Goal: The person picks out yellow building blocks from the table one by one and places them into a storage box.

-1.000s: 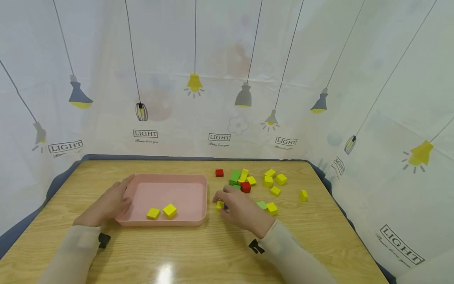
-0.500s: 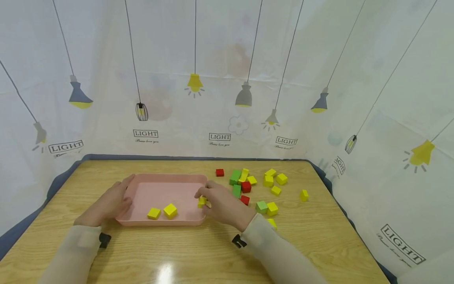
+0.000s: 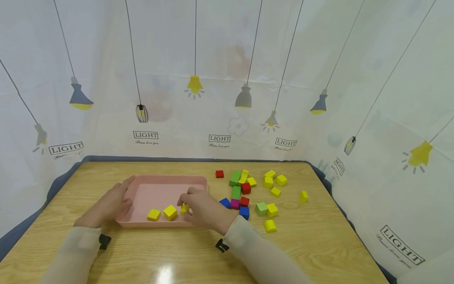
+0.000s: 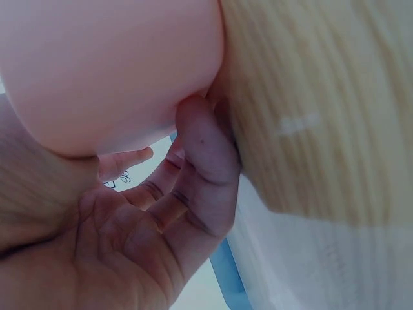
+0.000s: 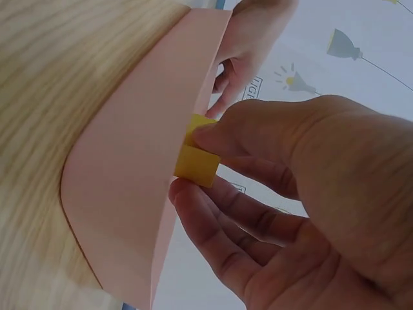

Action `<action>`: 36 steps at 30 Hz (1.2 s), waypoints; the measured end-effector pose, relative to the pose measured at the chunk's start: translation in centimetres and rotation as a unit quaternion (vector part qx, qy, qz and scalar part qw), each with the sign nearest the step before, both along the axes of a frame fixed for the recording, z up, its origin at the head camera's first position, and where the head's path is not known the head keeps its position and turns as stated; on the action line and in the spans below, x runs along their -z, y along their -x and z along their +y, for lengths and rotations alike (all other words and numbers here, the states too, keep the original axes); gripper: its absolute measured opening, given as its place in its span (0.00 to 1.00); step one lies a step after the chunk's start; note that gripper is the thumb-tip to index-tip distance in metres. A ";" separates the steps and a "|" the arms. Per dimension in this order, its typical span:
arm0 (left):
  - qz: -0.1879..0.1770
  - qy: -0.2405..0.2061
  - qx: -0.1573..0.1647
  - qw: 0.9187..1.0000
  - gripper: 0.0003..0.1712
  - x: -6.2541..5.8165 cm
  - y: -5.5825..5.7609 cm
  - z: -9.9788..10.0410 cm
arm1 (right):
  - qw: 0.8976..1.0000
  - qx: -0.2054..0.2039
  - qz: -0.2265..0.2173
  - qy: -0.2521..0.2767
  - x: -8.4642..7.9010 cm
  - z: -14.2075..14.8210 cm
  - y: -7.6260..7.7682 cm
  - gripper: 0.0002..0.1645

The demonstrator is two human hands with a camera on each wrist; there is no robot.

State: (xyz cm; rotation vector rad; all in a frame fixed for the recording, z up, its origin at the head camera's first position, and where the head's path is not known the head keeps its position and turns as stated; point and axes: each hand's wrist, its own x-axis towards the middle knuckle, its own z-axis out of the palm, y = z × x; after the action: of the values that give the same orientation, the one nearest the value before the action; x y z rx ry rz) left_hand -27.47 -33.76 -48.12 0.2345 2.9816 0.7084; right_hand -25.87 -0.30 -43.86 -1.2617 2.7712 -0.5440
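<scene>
A shallow pink tray point(image 3: 166, 190) lies on the wooden table, left of the middle. My left hand point(image 3: 105, 208) grips its left end; in the left wrist view, fingers point(image 4: 205, 145) curl against the tray's lower edge. Two yellow blocks, a flatter one point(image 3: 154, 215) and a cube point(image 3: 170, 212), sit near the tray's front wall. Over the tray's right part, my right hand point(image 3: 209, 211) pinches another yellow block point(image 3: 184, 208) between thumb and fingers. The right wrist view shows this held block point(image 5: 197, 166) at the tray's rim, partly covered by the thumb.
Right of the tray lie loose blocks: several yellow ones point(image 3: 268, 182), green ones point(image 3: 235, 178), red ones point(image 3: 246, 188), blue ones point(image 3: 244, 212) and a magenta one point(image 3: 235, 204). A rounded yellow block point(image 3: 270, 226) is nearest the front. A lamp-printed curtain point(image 3: 220, 118) stands behind the table.
My right hand picked up a yellow block from the loose group and carried it left over the tray, uncovering blue and magenta blocks. My left hand stayed on the tray.
</scene>
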 end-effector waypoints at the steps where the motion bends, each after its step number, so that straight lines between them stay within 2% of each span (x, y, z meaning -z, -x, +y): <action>1: -0.001 -0.001 0.000 1.000 0.47 0.0 0.0 0.0 | 1.000 -0.003 0.000 -0.003 0.1 -0.2 -0.1 0.18; 10: 0.002 0.001 0.002 1.000 0.46 -0.1 0.0 0.1 | 1.000 -0.002 -0.005 -0.029 0.5 -1.2 -0.4 0.18; 20: -0.003 0.004 -0.001 1.000 0.47 -0.1 -0.1 0.2 | 1.000 0.005 0.009 -0.016 0.1 -0.3 -0.4 0.18; 36: -0.010 -0.005 -0.002 1.000 0.46 -0.1 0.0 0.0 | 0.997 0.071 0.012 -0.016 -0.4 3.5 1.7 0.20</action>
State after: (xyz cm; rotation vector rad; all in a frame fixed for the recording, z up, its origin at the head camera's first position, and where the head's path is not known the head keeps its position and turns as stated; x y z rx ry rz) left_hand -27.45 -33.76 -48.06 0.2198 2.9616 0.7227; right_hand -27.54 3.24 -43.41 -1.0779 2.8940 -0.4933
